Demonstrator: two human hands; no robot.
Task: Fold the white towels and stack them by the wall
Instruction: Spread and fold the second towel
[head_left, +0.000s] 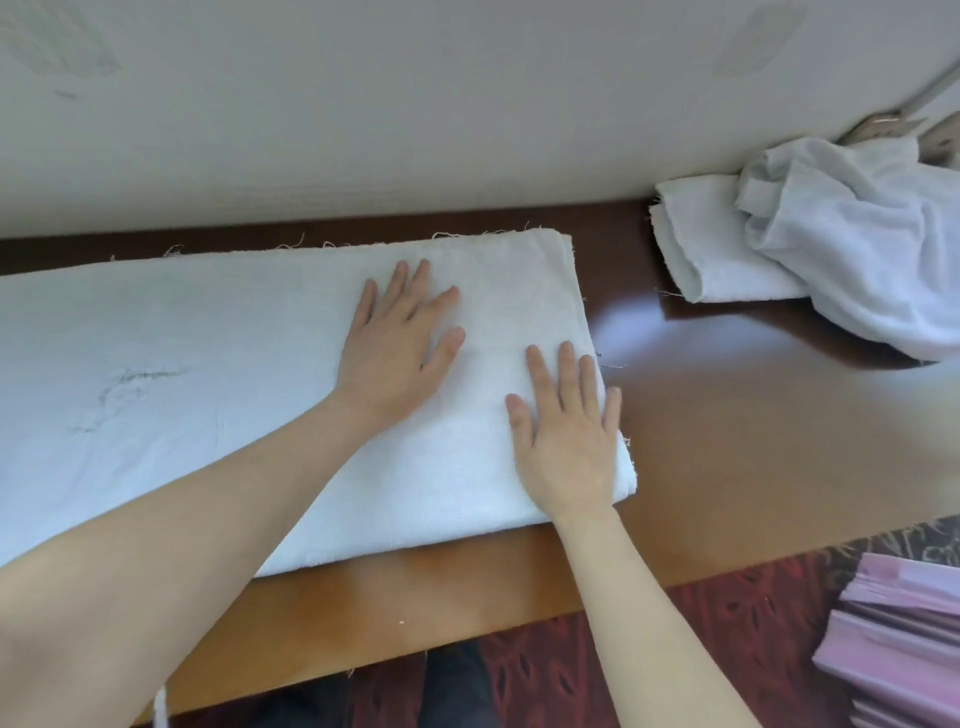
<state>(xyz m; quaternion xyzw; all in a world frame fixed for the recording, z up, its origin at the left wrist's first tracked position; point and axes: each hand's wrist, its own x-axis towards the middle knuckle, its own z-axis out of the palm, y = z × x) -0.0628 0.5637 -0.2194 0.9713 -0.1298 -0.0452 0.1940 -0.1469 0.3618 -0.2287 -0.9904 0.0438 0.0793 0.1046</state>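
A large white towel (182, 364), folded over in layers, lies flat on the brown wooden table (727, 415) and runs off the left edge of view. My left hand (400, 348) presses flat on it with fingers spread, near its right end. My right hand (569, 431) lies flat on the towel's right edge, fingers straight. At the back right, by the wall (467, 104), sits a folded white towel (727, 244) with a crumpled white towel (857, 249) partly on top of it.
The table's front edge runs along the bottom, with patterned dark red carpet (727, 649) below. Pink pleated fabric (904, 639) hangs at the lower right. Bare tabletop lies between the large towel and the pile at the right.
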